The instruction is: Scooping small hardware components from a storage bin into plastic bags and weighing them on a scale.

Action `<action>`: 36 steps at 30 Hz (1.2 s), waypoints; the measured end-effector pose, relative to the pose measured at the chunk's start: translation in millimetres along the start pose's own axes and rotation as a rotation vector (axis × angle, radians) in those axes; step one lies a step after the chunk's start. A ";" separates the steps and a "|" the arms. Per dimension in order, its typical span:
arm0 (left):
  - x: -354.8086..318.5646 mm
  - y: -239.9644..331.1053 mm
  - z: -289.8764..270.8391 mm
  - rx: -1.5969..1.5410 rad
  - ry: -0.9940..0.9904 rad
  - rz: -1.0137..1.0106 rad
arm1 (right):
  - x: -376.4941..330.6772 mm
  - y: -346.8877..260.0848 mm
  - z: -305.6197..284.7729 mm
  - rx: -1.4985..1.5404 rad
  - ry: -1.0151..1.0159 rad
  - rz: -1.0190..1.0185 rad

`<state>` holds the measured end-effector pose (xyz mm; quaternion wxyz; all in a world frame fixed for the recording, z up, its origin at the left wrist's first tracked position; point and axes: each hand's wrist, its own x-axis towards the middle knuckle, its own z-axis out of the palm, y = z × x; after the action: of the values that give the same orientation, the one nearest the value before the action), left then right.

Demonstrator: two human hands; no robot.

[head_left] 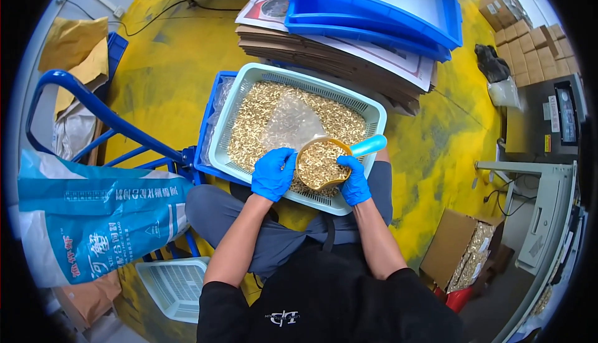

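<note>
Far at my left a big woven plastic sack (93,218), teal and white, slumps beside the blue tubular frame of a hand truck (81,109); below it a pale perforated basket (174,287) lies on the yellow floor (156,63); across my lap sits a mint-green slotted basket (249,88), rectangular with rounded corners, resting in a blue crate (208,131) and heaped with small brass-coloured metal pieces (255,125), fine and glittery; a crumpled clear plastic bag (291,122) lies on the heap; my left hand (273,173), in a thin blue nitrile glove, has its grip curled against the left rim of a round scoop (321,162); the scoop has a tan bowl full of the same brass pieces and a smooth turquoise handle pointing right, and it hangs over the near edge of the basket; my right hand (355,181), gloved alike, has its grip clenched on the scoop's right rim, by the handle; beyond, flat corrugated cardboard sheets (324,56) are stacked under glossy blue trays (374,0); at my right an open cardboard box (458,256) holds bagged brass parts.
</note>
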<state>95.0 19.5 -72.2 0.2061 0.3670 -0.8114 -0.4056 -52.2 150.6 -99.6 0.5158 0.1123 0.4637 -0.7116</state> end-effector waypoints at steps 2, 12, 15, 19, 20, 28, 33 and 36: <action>1.0 1.1 -3.2 -0.047 -0.062 -0.069 | -2.2 -5.1 7.7 -0.069 0.009 -0.022; 8.8 22.4 1.6 0.232 -0.075 -0.013 | -2.3 -44.4 34.9 -0.565 -0.040 -0.221; 14.9 29.4 11.0 0.365 -0.051 -0.024 | 13.6 -49.9 36.2 -0.706 -0.047 -0.266; 18.5 32.3 15.3 0.348 -0.044 -0.062 | 25.3 -61.2 44.8 -0.872 -0.007 -0.249; 19.4 36.3 14.8 0.373 -0.060 -0.110 | 29.3 -63.4 45.5 -0.944 -0.011 -0.264; 21.0 25.9 22.2 0.247 -0.065 -0.157 | 42.4 -89.0 65.2 -1.670 -0.256 -0.432; 23.4 31.2 26.3 -0.043 -0.074 -0.226 | 50.2 -103.2 67.7 -1.883 -0.349 -0.413; 19.0 14.2 35.2 -0.125 0.015 -0.223 | 39.3 -108.9 87.7 -1.918 -0.366 -0.334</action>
<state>54.4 28.5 -80.6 0.1885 0.4443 -0.7372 -0.4730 -132.9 61.9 -17.6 0.3451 -0.5313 0.7666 -0.1048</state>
